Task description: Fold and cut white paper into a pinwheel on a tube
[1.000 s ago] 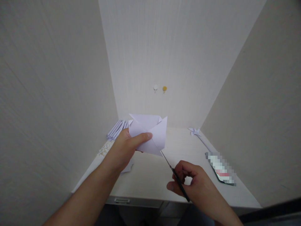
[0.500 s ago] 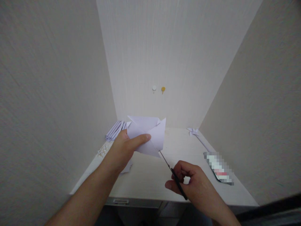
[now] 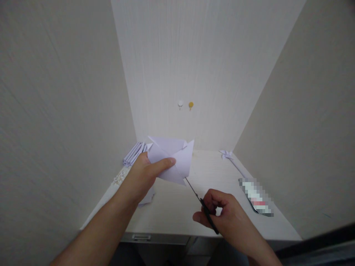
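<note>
My left hand (image 3: 154, 171) pinches a white sheet of paper (image 3: 181, 160), its thumb pressed on the face near the middle. The sheet has slits running in from its corners, and some of its points stand up. In my right hand (image 3: 219, 208) are black-handled scissors (image 3: 207, 214), with fingers and thumb at the handles. The thin blades reach up and left to the paper's lower right edge, where a slit runs toward my left thumb. Whether the blade tips lie inside the slit I cannot tell.
On the white desk (image 3: 166, 218), rolled paper sticks (image 3: 134, 154) and small pale pieces (image 3: 119, 177) lie at the left. More paper (image 3: 146, 197) sits below my left wrist. A paper pinwheel (image 3: 226, 154) and a blurred-out phone-like object (image 3: 256, 197) lie right. Walls enclose three sides.
The whole view has shifted slightly, so everything sits a little farther left. Both hands keep nearly the same pose, with the scissors still at the paper's lower right edge.
</note>
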The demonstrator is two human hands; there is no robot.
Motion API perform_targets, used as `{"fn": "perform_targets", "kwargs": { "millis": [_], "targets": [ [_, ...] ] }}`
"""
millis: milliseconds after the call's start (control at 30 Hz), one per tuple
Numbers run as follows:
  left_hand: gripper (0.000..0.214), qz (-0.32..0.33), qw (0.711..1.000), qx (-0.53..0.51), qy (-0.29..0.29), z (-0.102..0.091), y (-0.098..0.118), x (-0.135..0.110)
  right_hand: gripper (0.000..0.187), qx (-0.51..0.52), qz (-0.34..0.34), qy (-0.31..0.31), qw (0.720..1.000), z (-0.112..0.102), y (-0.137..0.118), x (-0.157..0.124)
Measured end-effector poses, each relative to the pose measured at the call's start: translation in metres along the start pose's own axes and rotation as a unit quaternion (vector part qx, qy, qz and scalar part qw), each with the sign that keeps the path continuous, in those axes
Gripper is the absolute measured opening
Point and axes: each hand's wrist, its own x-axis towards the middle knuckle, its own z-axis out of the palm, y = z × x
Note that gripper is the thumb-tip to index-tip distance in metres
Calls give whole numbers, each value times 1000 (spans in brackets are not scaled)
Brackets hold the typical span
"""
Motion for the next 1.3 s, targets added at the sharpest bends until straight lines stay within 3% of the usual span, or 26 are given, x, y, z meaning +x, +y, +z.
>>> {"fn": "perform_targets", "kwargs": {
  "millis": [400, 600, 700, 800, 900, 1033, 1300],
  "targets": [
    [35, -2, 1000, 2, 2, -3, -7, 4, 41, -11, 10, -6, 1000, 1, 2, 1],
    [37, -39, 998, 37, 17, -10, -14, 6, 32, 2, 17, -28, 999, -8, 15, 6],
    [35, -62, 996, 54, -20, -10, -12, 3, 34, 82, -5, 35, 996, -18, 13, 18],
    [38, -74, 994, 54, -66, -6, -8, -1, 33, 153, -80, 108, 979, -20, -1, 32],
    [44, -76, 988, 48, -125, 1, -6, -5, 38, 208, -110, 97, 967, -12, -16, 38],
    [27, -89, 977, 44, -190, 5, -8, -10, 35, 246, -92, 89, 961, -3, -19, 36],
    [17, -70, 983, 21, -169, -8, -21, -11, 35, 281, -83, 99, 951, -5, -3, 36]
  ]
}}
